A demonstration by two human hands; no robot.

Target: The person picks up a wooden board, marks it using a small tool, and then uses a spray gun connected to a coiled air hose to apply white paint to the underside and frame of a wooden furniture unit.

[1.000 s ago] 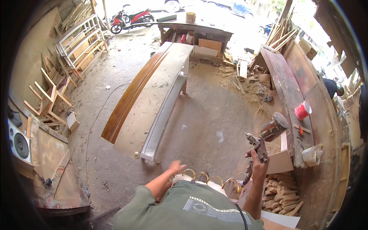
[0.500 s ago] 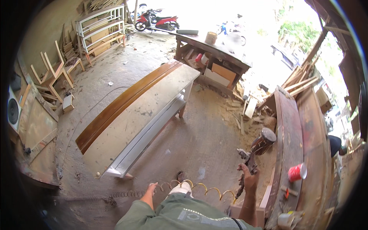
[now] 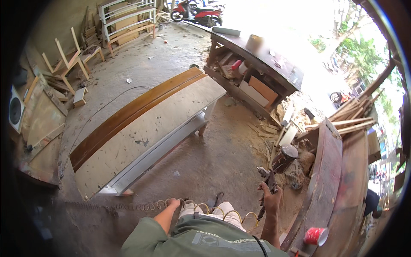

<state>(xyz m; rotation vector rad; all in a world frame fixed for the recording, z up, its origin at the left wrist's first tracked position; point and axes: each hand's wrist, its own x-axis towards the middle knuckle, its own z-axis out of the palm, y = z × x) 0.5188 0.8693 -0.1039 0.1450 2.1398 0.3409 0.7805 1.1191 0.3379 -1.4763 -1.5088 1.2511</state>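
My right hand (image 3: pixel 270 200) is wrapped around the grip of a dark, paint-stained spray gun (image 3: pixel 268 179). A cylindrical cup (image 3: pixel 286 157) with a greyish lid sits on top of the gun. From below the grip, a yellowish coiled air hose (image 3: pixel 233 212) runs leftward across my lap. My left hand (image 3: pixel 173 202) is closed on that hose in front of my left thigh. Ahead and to the left stands a long wooden furniture piece, with a pale, spotted top panel (image 3: pixel 147 139), a brown varnished strip (image 3: pixel 137 115) and a silvery lower ledge (image 3: pixel 165 152). Neither hand touches it.
A dark workbench (image 3: pixel 278 68) with filled shelves stands ahead. Wood scraps (image 3: pixel 272 128) litter the floor beside it. Long reddish boards (image 3: pixel 321 180) at right carry a red can (image 3: pixel 316 236). Chair frames (image 3: pixel 70 64), a white rack (image 3: pixel 128 21) and a speaker (image 3: pixel 16 109) are leftward. Someone's dark sleeve (image 3: pixel 371 201) shows far right.
The view has shifted, with the red can now lower in it. My left hand has come rightward along the hose, nearer my body. The spray gun appears slightly further left, still in my right hand.
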